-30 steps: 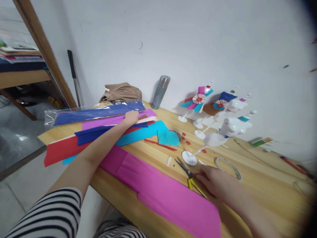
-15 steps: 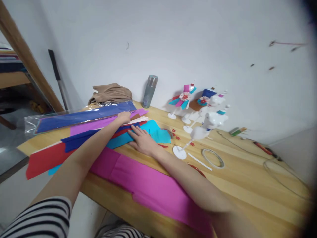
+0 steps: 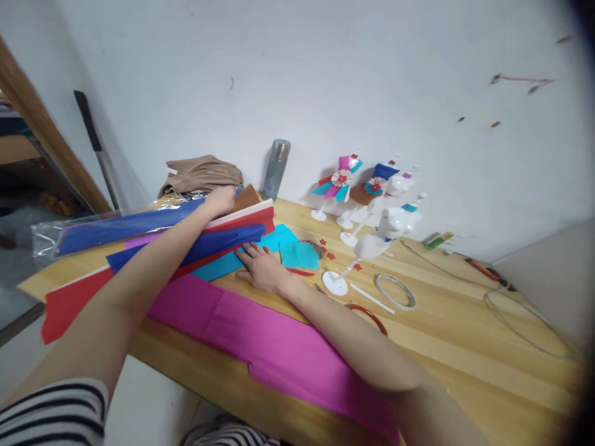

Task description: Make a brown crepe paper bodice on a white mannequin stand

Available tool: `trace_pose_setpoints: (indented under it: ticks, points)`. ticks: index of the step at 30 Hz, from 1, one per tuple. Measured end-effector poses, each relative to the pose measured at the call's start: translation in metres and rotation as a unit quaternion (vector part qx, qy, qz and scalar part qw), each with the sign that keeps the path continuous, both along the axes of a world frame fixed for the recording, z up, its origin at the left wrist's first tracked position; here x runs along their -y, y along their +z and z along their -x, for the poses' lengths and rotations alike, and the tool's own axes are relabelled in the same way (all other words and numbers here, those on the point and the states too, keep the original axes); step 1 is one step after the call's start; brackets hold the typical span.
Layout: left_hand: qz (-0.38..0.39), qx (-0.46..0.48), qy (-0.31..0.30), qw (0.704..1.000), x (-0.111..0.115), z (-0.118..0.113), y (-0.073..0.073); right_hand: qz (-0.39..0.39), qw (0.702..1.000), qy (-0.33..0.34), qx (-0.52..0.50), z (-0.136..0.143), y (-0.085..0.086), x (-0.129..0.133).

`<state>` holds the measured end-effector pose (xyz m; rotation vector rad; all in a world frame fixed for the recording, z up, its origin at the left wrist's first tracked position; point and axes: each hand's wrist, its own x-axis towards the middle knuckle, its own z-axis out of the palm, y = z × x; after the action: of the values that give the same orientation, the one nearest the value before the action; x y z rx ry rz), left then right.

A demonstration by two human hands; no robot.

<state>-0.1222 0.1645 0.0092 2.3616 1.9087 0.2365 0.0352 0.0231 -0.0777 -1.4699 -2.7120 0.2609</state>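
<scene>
My left hand (image 3: pixel 220 202) is closed on the far edge of several layered coloured paper sheets. Brown (image 3: pixel 246 197), red (image 3: pixel 258 219) and dark blue (image 3: pixel 223 236) layers fan out below it, their right ends raised. Fingers spread, my right hand (image 3: pixel 263 267) lies on the turquoise paper (image 3: pixel 218 265). A magenta sheet (image 3: pixel 274 341) stretches along the near table edge beneath my right forearm. Beside the right hand is a cut turquoise piece (image 3: pixel 301 255). Red-handled scissors (image 3: pixel 379 322) lie partly hidden by my right forearm.
Small white dress forms (image 3: pixel 372 244), some dressed in coloured paper, stand at the back right. A tape roll (image 3: pixel 395 292) and white strip (image 3: pixel 372 298) lie nearby. A flask (image 3: pixel 277 170), brown cloth (image 3: pixel 204 173) and plastic-wrapped blue sheets (image 3: pixel 125 229) are at the back left.
My left hand has drawn the layered sheets up and slightly back to the left, exposing more brown and red. The right hand stays down on the turquoise paper.
</scene>
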Motion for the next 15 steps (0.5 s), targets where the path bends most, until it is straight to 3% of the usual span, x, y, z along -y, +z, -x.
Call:
trace_pose_setpoints:
  ticks: [5,8,10,13,15]
  points:
    - [-0.126,0.033,0.052,0.990,0.003,0.019,0.050,-0.004,1.000,0.003,0.001,0.003,0.001,0.000]
    - [-0.296,0.103,0.054,0.948,0.021,0.020,0.090,-0.004,1.000,0.002,-0.002,0.004,0.004,-0.004]
    - [-0.352,0.116,0.047,0.928,0.039,0.019,0.116,0.000,1.000,-0.001,-0.004,0.004,0.008,-0.003]
    - [-0.419,0.128,0.035,0.898,0.069,0.021,0.149,0.000,1.000,0.004,-0.031,-0.001,0.018,0.016]
    - [-0.456,0.128,0.001,0.881,0.083,0.028,0.163,0.009,0.995,0.030,-0.093,-0.005,0.025,0.042]
